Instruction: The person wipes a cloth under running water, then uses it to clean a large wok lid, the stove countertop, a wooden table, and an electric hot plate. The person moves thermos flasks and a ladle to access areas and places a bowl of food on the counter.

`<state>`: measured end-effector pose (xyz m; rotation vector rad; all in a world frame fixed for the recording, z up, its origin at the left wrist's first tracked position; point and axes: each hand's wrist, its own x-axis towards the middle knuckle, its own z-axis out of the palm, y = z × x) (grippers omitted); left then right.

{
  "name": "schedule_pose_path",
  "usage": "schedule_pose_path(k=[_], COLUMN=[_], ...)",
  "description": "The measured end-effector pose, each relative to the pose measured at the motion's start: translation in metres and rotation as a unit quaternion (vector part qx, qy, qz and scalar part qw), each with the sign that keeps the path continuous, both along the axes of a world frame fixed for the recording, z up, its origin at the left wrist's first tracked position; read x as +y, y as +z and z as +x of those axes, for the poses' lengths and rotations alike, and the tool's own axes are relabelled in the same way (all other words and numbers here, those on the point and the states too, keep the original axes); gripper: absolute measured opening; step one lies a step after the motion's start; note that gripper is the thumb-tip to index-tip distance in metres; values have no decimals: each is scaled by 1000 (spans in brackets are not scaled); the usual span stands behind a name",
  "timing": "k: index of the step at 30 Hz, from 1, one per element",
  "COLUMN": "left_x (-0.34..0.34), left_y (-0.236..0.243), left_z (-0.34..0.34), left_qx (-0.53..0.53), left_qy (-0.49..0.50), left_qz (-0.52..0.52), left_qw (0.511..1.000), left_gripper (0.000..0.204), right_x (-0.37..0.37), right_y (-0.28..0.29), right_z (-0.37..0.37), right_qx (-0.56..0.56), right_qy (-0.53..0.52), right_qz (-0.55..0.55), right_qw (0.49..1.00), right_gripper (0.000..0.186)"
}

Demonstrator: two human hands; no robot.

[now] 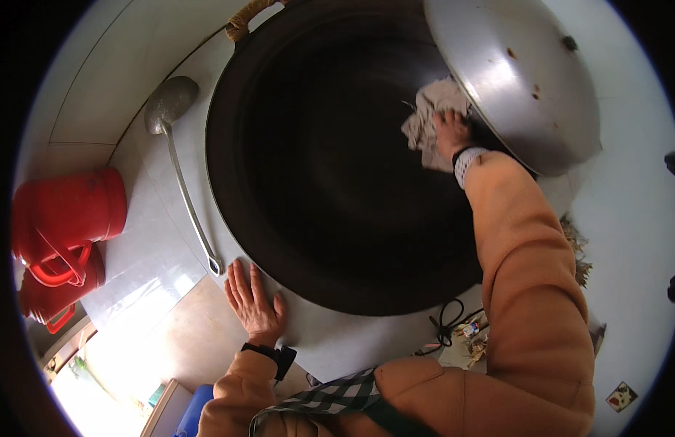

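A crumpled greyish-beige cloth [433, 116] lies against the inner right wall of a large dark wok [330, 182]. My right hand [452, 135] presses on this cloth and grips it, its fingers partly sunk in the folds. Flat on the white tiled counter, near the wok's front left rim, rests my left hand [256, 302] with fingers stretched and nothing in it. Just beyond its fingertips is the handle end of a metal ladle [179, 160]. A dome-shaped silver lid [523, 80] leans over the wok's right side, partly covering the rim beside my right hand.
Two red plastic containers [72, 211] with handles stand at the far left of the counter. The wok has a wrapped handle [244, 20] at the back. A black cable [447, 328] curls by the front rim. Dry straw-like bits [576, 247] show behind my right arm.
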<state>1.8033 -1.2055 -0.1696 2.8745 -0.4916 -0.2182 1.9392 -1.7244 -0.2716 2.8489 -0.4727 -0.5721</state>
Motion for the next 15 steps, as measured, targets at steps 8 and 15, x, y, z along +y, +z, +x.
schedule_pose_path(k=[8,15], left_x=[-5,-7], left_y=[8,12], left_z=[-2,-2], left_qx=[-23,-8], left_qy=[6,12], left_qz=[-15,-6], left_qw=[1000,1000], left_gripper=[71,72], right_x=[168,283], right_y=[30,216], right_z=[-138,-163], right_qx=[250,148], right_qy=[-131,212], right_qz=[694,769], right_qw=[662,585], right_gripper=[52,36])
